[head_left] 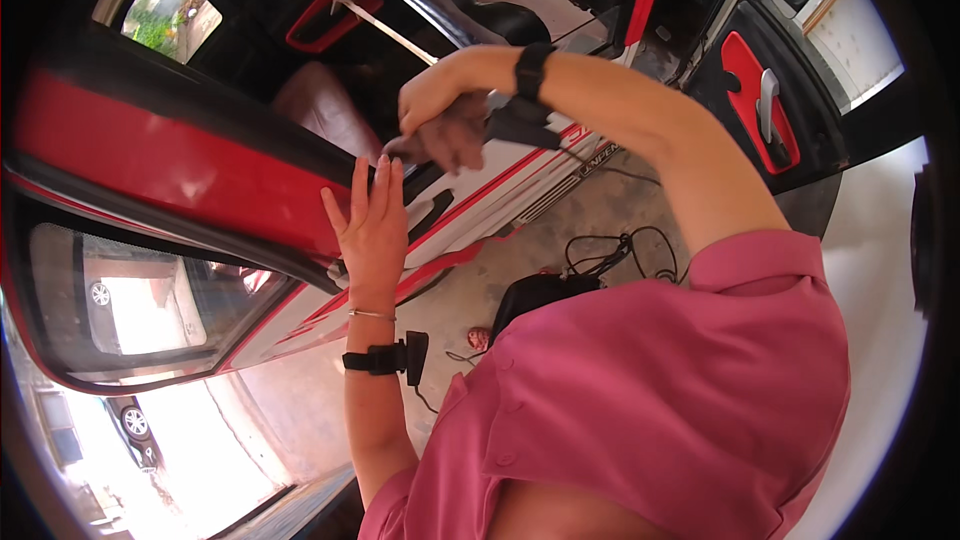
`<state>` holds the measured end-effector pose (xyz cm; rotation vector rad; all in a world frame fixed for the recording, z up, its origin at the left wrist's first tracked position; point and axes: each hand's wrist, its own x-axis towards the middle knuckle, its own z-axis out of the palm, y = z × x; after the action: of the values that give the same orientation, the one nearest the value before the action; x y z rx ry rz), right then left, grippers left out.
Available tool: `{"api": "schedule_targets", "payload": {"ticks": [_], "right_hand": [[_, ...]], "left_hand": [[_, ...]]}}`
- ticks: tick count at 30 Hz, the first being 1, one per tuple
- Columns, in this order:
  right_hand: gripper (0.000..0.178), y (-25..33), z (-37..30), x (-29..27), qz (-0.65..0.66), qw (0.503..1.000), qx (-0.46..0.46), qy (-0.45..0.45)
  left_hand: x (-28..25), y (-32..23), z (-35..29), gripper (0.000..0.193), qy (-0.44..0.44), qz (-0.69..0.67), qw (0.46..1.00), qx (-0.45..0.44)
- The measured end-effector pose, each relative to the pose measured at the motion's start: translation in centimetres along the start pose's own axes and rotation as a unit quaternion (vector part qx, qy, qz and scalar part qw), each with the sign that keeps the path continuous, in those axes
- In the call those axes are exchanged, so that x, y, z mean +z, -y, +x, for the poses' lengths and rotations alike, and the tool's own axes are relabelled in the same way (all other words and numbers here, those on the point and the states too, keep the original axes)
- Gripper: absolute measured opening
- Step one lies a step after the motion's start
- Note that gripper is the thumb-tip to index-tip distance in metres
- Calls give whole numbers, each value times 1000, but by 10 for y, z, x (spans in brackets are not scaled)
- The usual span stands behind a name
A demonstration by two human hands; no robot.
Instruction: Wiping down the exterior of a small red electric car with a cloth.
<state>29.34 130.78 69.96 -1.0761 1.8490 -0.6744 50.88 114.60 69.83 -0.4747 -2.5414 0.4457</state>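
Right hand [433,92] is clutching a brownish cloth [455,140] at one o'clock from the left hand [373,230], whose fingers are spreading beside the red pillar [190,155]!

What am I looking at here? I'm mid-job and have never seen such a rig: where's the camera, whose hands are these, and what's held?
There's no machine: these are a person's bare hands. The single picture comes from a wide fisheye camera on that person's head, looking down, so straight edges bend near the rim. The short-sleeved pink shirt is the wearer's own. The right hand grips a crumpled grey-brown cloth by the car's open doorway. The left hand is open, fingers extended beside the cloth, near the glossy red car panel; whether it presses on it, I can't tell. Thin black looped cables lie on the greyish floor.
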Motion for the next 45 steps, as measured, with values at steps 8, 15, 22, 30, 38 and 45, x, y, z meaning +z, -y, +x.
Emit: {"api": "schedule_targets", "payload": {"ticks": [8,15,22,30,38,45], "right_hand": [[37,30,-15,10,-62,992,57,-95],[36,-34,-133,-35,65,969,224,-76],[32,-129,-184,-96,-297,914,266,-69],[39,-54,-159,-53,-50,911,361,-194],[29,11,-78,55,-148,880,-75,-445],[16,-12,-100,103,-296,734,-241,-562]], "left_hand": [[-1,1,0,42,-6,-7,1000,-15],[-6,-2,2,46,5,-27,999,-25],[-2,-4,6,46,11,-20,999,-22],[2,1,-1,45,-5,-16,999,-33],[0,-2,-1,43,4,-22,999,-37],[-5,-5,2,44,6,-17,999,-40]]}}
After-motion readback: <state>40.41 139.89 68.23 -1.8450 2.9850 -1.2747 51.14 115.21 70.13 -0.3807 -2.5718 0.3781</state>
